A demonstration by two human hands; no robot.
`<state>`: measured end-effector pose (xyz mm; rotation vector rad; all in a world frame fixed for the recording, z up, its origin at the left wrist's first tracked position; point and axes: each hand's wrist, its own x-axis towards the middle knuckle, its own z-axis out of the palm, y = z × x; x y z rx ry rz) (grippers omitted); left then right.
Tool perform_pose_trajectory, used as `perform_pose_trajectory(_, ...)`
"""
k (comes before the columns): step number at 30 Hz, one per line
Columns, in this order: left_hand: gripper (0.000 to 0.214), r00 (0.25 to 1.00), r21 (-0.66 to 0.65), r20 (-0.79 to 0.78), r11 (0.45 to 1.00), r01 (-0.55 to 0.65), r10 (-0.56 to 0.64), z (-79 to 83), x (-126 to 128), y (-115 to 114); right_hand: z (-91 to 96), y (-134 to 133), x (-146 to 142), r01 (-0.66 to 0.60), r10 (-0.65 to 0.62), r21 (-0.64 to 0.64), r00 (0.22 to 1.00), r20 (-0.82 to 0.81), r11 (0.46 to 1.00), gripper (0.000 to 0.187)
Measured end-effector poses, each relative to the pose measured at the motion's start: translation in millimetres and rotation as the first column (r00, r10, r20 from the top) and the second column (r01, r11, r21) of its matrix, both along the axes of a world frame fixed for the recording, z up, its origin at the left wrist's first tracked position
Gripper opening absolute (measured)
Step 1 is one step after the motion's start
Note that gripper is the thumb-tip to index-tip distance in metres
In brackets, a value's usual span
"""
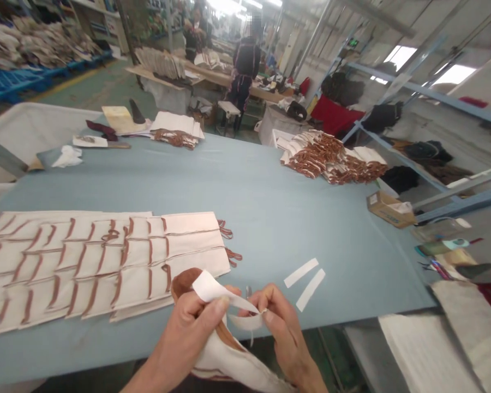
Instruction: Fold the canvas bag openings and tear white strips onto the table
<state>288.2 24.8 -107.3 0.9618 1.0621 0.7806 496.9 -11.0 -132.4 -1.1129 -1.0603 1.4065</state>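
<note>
My left hand (196, 322) pinches a white paper strip (213, 290) and holds a cream fabric piece with brown trim (225, 355) at the table's front edge. My right hand (276, 316) pinches the other end of the strip, fingers closed. Two loose white strips (305, 281) lie on the blue table (262, 207) just right of my hands. Rows of cream pieces with brown loops (98, 256) are laid overlapping to the left.
Stacks of cream and brown pieces (331, 158) sit at the far right, another stack (175, 131) at the far edge. A cardboard box (388, 208) stands at the right edge. A person (245, 71) stands at a bench beyond. Shelving runs along the right.
</note>
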Motion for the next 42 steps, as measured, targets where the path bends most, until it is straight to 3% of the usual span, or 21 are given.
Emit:
perform_pose_trajectory(2,0.052,1.000,0.049,-0.008,0.999,0.019,-0.019,10.7,0,1,-3.3,1,-7,0.026,-0.035,-0.055,0.985,-0.166,0.998,0.035)
perform_pose_trajectory(5,0.040,0.976,0.307,-0.165,0.934,0.185,-0.139,26.6,-4,3,-9.9,8,-11,-0.043,-0.048,-0.253,0.938,-0.343,0.966,0.038)
perform_pose_trajectory(8,0.037,0.933,0.494,-0.344,0.825,0.275,-0.105,38.4,-9,2,-18.6,21,0,-0.058,0.014,-0.354,0.992,-0.126,0.933,0.047)
perform_pose_trajectory(11,0.038,0.892,0.571,-0.447,0.747,0.341,-0.065,44.0,-12,-1,-20.5,35,20,0.038,-0.007,-0.294,0.994,0.106,0.955,0.048)
perform_pose_trajectory(14,0.036,0.869,0.579,-0.490,0.718,0.386,-0.071,44.0,-12,-5,-1.8,39,30,0.101,-0.053,-0.197,0.970,0.236,0.975,0.038)
perform_pose_trajectory(17,0.035,0.859,0.552,-0.505,0.733,0.399,-0.087,40.9,-11,-8,35.1,32,13,-0.059,0.059,-0.011,0.937,0.344,0.998,0.037)
perform_pose_trajectory(19,0.038,0.869,0.537,-0.481,0.742,0.400,-0.120,38.9,-10,-9,58.6,25,-10,-0.175,0.137,0.082,0.930,0.341,0.981,0.021)
perform_pose_trajectory(21,0.040,0.881,0.532,-0.447,0.745,0.402,-0.156,37.6,-9,-10,73.0,21,-34,-0.200,0.147,0.124,0.928,0.343,0.972,0.009)
perform_pose_trajectory(23,0.038,0.888,0.518,-0.429,0.759,0.394,-0.168,36.9,-9,-11,76.4,19,-52,-0.177,0.114,0.165,0.935,0.336,0.970,0.006)
perform_pose_trajectory(26,0.038,0.905,0.477,-0.391,0.803,0.357,-0.169,36.0,-9,-15,67.2,17,-67,-0.114,0.042,0.224,0.951,0.305,0.968,0.011)
perform_pose_trajectory(30,0.036,0.939,0.345,-0.324,0.909,0.235,-0.119,36.2,-14,-27,52.0,14,-66,-0.027,-0.065,0.302,0.954,0.291,0.953,0.013)
perform_pose_trajectory(32,0.034,0.970,0.195,-0.231,0.972,0.129,-0.082,38.0,-17,-36,47.9,14,-61,-0.021,-0.201,0.504,0.902,0.381,0.863,0.011)
perform_pose_trajectory(34,0.042,0.995,0.024,-0.089,0.998,0.057,-0.055,40.4,-20,-45,46.3,14,-54,-0.109,-0.364,0.717,0.803,0.471,0.688,0.013)
perform_pose_trajectory(36,0.050,0.999,-0.089,0.002,0.995,0.054,-0.054,42.1,-24,-51,47.2,12,-46,-0.227,-0.463,0.809,0.723,0.514,0.543,0.022)
perform_pose_trajectory(38,0.053,0.995,-0.088,0.020,0.991,0.099,-0.098,41.9,-28,-51,50.3,8,-39,-0.304,-0.473,0.814,0.691,0.546,0.495,0.027)
perform_pose_trajectory(42,0.050,0.975,-0.047,0.004,0.974,0.222,-0.222,33.8,-40,-44,61.5,3,-31,-0.407,-0.471,0.792,0.644,0.602,0.455,0.014)
